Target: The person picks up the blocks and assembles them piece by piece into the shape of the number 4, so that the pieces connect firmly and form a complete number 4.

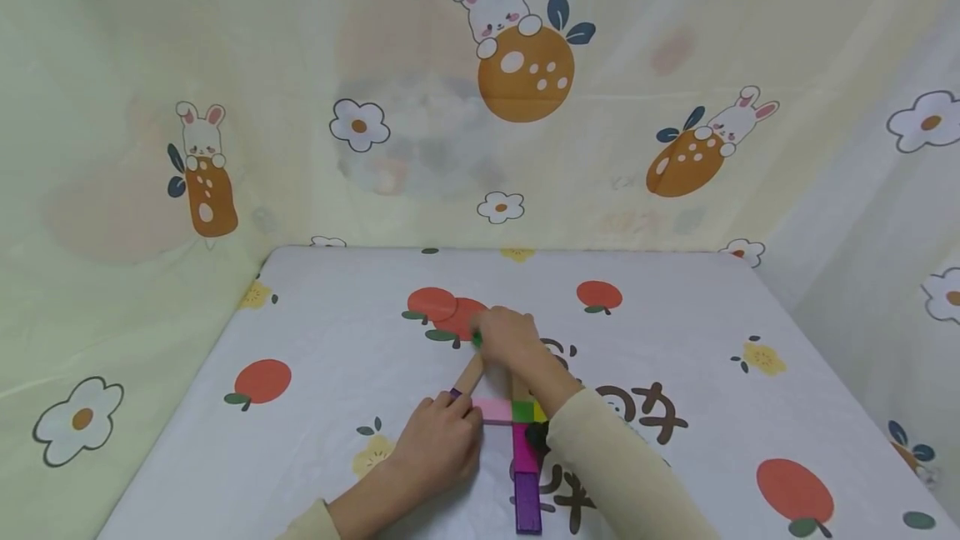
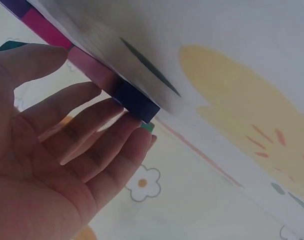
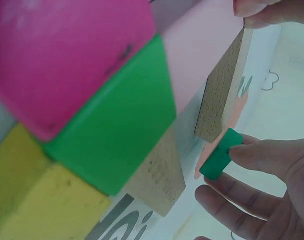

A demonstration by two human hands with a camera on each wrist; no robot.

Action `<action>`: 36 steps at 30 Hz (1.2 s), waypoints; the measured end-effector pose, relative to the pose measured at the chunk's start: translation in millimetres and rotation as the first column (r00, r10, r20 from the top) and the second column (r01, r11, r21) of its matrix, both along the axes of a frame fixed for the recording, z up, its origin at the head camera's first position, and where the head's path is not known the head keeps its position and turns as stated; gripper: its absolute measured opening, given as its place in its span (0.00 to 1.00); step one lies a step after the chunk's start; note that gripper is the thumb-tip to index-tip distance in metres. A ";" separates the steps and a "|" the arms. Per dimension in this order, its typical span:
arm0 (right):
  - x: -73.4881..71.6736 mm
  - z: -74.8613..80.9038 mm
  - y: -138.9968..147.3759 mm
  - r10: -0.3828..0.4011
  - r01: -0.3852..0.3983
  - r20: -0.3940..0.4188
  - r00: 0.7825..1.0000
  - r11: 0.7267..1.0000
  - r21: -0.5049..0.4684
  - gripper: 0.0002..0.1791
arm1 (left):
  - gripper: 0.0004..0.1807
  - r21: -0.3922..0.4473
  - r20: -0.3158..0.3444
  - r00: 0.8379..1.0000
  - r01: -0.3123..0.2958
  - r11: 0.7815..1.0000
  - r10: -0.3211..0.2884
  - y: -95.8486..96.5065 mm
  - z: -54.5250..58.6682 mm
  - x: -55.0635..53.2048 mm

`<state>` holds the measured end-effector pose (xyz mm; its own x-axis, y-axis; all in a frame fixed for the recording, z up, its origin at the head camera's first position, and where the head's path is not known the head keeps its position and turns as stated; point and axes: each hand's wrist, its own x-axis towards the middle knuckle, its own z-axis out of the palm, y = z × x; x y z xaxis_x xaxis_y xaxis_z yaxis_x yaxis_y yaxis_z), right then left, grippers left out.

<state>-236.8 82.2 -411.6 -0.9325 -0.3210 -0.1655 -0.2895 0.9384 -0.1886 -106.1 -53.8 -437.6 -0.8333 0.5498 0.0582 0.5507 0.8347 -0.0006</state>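
Note:
My right hand [image 1: 510, 344] pinches a small green block [image 3: 222, 154] between thumb and fingers, just past the far end of a slanting wooden block [image 3: 219, 92]. With its fingers extended, my left hand [image 1: 442, 444] touches a dark purple block [image 2: 135, 102] at the left end of the row. A light pink block [image 1: 495, 411] leads from there to a larger green block [image 1: 522, 412], beside which a yellow block [image 1: 539, 412] is partly hidden by the right wrist. Below the green block lie a magenta block [image 1: 525, 448] and a purple block [image 1: 528, 503]. A second wooden block [image 3: 159, 175] extends beyond the green one.
A white tablecloth [image 1: 315, 440] printed with red fruit, yellow flowers and dark lettering covers the table. Behind it and at both sides hangs a pale curtain [image 1: 285, 40] with rabbits and flowers. A small black object [image 1: 536, 437] shows at the right wrist.

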 end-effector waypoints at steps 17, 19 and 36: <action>5.8 6.9 6.5 -0.013 0.012 0.038 0.999 1.000 0.014 0.16 | 0.15 0.007 -0.015 1.000 -0.006 1.000 0.006 -0.7 -1.7 -0.8; 5.7 6.8 6.6 -0.013 0.012 0.037 0.999 1.000 0.012 0.16 | 0.15 0.006 -0.024 1.000 -0.005 1.000 0.005 -1.0 -2.1 -1.2; 6.8 -1.4 4.2 -0.028 0.027 0.037 0.999 1.000 0.016 0.16 | 0.14 -0.002 -0.014 1.000 -0.002 1.000 0.002 -0.4 -2.5 1.0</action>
<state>-230.0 86.5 -413.0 -0.9341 -0.2925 -0.2049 -0.2568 0.9488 -0.1838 -105.1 -54.2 -440.1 -0.8334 0.5484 0.0685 0.5491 0.8357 -0.0102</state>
